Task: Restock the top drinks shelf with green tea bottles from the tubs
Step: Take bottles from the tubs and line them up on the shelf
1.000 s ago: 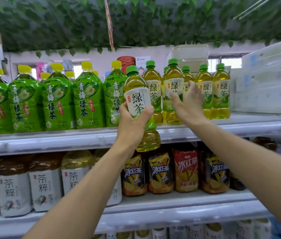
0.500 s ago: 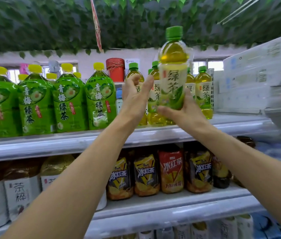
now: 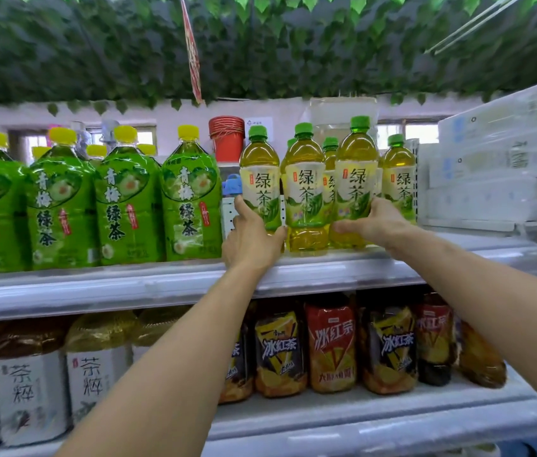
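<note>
Green tea bottles: both hands seating stock on the top shelf

Green tea bottles, clear plastic with green caps and pale labels, stand upright in a cluster at the right end of the white top shelf. Left hand grips the leftmost green tea bottle low on its body, thumb up along the left side, fingers curled round the base. Right hand holds the front right green tea bottle at its lower label, fingers wrapped across the front. Between them stands a free middle bottle, just beside both held ones.

Each held bottle has its long axis vertical and lies directly ahead of and above the hand holding it; neither hand is clearly the nearer. Both bases appear at shelf level, near the front edge. Judgement: the next move is likely a short push to the far side, then release. Large green-wrapped, yellow-capped bottles stand left of the cluster, with a small gap.
</note>
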